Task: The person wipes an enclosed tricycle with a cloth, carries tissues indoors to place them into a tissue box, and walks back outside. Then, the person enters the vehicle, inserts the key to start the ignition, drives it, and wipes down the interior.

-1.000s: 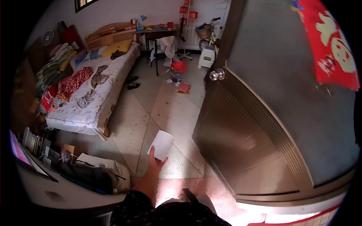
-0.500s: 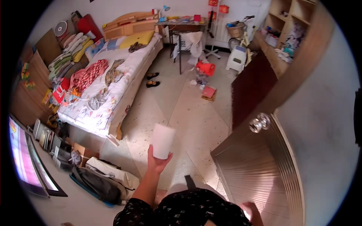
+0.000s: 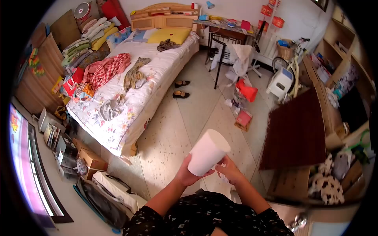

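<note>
A white paper roll (image 3: pixel 208 152), tilted to the right, is held in front of my body. My left hand (image 3: pixel 187 173) wraps round its lower left side. On the lower right, my right hand (image 3: pixel 229 170) is closed close beside the roll, thumb and fingers together on a small loose white piece that looks like paper (image 3: pixel 224 178). Part of the right fingers is hidden behind the roll.
A bed (image 3: pixel 130 114) with scattered clothes stands at left, black shoes (image 3: pixel 181 94) beside it. A red bag (image 3: pixel 247 91) lies on the floor near the desk (image 3: pixel 226 27). At right are a dark red board (image 3: pixel 295 129) and shelves. Boxes and bags line the lower left.
My right hand has come up from my side to the roll. The roll has moved right and tilted. My view has turned right, and the door is now mostly out of view.
</note>
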Motion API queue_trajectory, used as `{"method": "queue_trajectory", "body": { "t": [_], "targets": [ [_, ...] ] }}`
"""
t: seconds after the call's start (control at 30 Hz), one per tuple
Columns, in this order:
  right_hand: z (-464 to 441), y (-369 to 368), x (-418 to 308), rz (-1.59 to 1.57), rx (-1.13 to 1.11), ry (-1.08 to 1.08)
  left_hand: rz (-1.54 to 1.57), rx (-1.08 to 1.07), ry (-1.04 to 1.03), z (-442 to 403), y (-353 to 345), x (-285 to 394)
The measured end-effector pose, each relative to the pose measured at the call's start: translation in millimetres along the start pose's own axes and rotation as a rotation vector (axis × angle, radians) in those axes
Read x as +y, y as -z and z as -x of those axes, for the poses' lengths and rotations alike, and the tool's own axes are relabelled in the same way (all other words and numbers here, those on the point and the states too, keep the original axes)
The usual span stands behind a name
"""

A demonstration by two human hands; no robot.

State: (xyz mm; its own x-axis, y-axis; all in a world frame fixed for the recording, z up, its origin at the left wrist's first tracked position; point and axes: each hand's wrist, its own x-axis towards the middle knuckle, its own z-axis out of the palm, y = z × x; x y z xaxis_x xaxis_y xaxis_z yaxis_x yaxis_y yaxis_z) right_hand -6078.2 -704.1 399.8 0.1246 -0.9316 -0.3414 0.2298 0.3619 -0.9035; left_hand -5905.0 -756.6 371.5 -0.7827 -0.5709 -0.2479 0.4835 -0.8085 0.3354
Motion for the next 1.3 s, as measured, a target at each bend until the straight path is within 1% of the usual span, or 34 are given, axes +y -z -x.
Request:
{"method": "queue_trajectory", "body": {
  "t": [0.03, 0.07, 0.13, 0.17, 0.23, 0.3, 0.37, 0.4, 0.43, 0.5, 0.57, 0.63, 0.7, 0.73, 0.8, 0.87, 0.9, 0.93, 0.97, 1.0, 1.07, 1.13, 1.17, 1.23, 1.27, 1.3],
  "targets": [
    [-28.1, 4.2, -5.3, 0.013, -0.008, -0.002, -0.028, 0.044, -0.012, -13.2, -6.0, 19.9],
    [-55.9, 11.2, -0.7, -0.028, 0.008, -0.026, -0.018, 0.043, -0.020, -25.1, -7.9, 43.6],
    [-97.5, 8.7, -26.7, -0.125, 0.081, -0.035, -0.132, -0.030, 0.044, -49.9, -8.3, 92.6],
    [-118.4, 10.6, -38.6, -0.128, 0.081, -0.035, -0.134, -0.028, 0.046, -65.9, -3.1, 112.4],
    [-155.3, 17.6, -57.5, -0.350, 0.108, -0.002, -0.397, 0.057, 0.045, -99.5, 8.8, 147.2],
    [-191.3, 25.6, -80.2, -0.369, 0.147, 0.004, -0.422, 0.039, 0.055, -129.9, 9.0, 182.9],
    [-227.7, 37.5, -104.3, -0.384, 0.191, 0.011, -0.640, 0.022, -0.019, -163.5, 2.8, 219.2],
    [-245.8, 44.5, -116.4, -0.343, 0.208, 0.015, -0.678, 0.026, -0.053, -183.4, 6.3, 235.3],
    [-263.8, 51.9, -127.5, -0.302, 0.224, 0.015, -0.677, 0.023, -0.041, -202.1, 9.0, 251.2],
    [-305.0, 70.1, -150.7, -0.314, 0.227, 0.021, -0.843, 0.030, -0.114, -241.5, 12.8, 284.2],
    [-347.2, 91.1, -176.4, -0.114, 0.188, 0.038, -0.837, 0.041, -0.100, -277.0, 2.3, 318.7],
    [-391.7, 105.0, -206.2, -0.167, 0.185, 0.054, -0.873, -0.059, -0.060, -317.2, -7.0, 357.0],
    [-439.9, 122.8, -226.9, -0.058, 0.149, 0.167, -0.862, -0.051, -0.055, -355.0, -9.8, 388.9],
    [-464.6, 129.4, -239.3, -0.011, 0.175, 0.194, -0.888, -0.048, -0.099, -372.8, -14.9, 406.3],
    [-512.1, 146.4, -261.4, 0.055, 0.163, 0.175, -0.899, -0.027, -0.144, -402.8, -13.8, 435.4],
    [-548.7, 154.8, -281.1, 0.135, 0.147, 0.145, -0.749, -0.071, -0.138, -431.3, -4.6, 459.3],
    [-567.4, 155.7, -292.9, 0.059, 0.134, 0.149, -0.740, -0.067, -0.153, -444.7, -3.9, 470.7],
    [-585.4, 156.7, -303.7, -0.022, 0.125, 0.156, -0.563, -0.010, -0.134, -456.0, -3.0, 480.5],
    [-603.8, 160.1, -314.4, -0.016, 0.122, 0.163, -0.391, 0.039, -0.110, -469.3, -1.1, 491.4],
    [-621.0, 164.0, -323.6, -0.028, 0.109, 0.133, -0.317, 0.128, -0.094, -483.4, 9.2, 502.3],
    [-652.9, 174.9, -337.0, -0.049, 0.118, 0.108, -0.315, 0.106, -0.104, -514.3, 22.9, 529.2],
    [-683.0, 186.6, -353.7, -0.024, 0.099, 0.021, -0.254, 0.060, -0.093, -542.3, 36.8, 557.6],
    [-700.7, 191.6, -360.8, -0.021, 0.115, 0.041, -0.266, 0.038, -0.087, -557.5, 39.0, 572.7],
    [-731.8, 201.2, -363.8, -0.179, 0.163, 0.042, -0.330, 0.100, -0.081, -583.5, 38.0, 600.8],
    [-745.2, 205.0, -370.0, -0.327, 0.147, 0.010, -0.359, 0.179, -0.038, -593.2, 32.3, 617.9],
    [-762.2, 210.8, -370.8, -0.480, 0.124, 0.023, -0.353, 0.203, -0.012, -605.7, 30.1, 633.9]
  ]
}}
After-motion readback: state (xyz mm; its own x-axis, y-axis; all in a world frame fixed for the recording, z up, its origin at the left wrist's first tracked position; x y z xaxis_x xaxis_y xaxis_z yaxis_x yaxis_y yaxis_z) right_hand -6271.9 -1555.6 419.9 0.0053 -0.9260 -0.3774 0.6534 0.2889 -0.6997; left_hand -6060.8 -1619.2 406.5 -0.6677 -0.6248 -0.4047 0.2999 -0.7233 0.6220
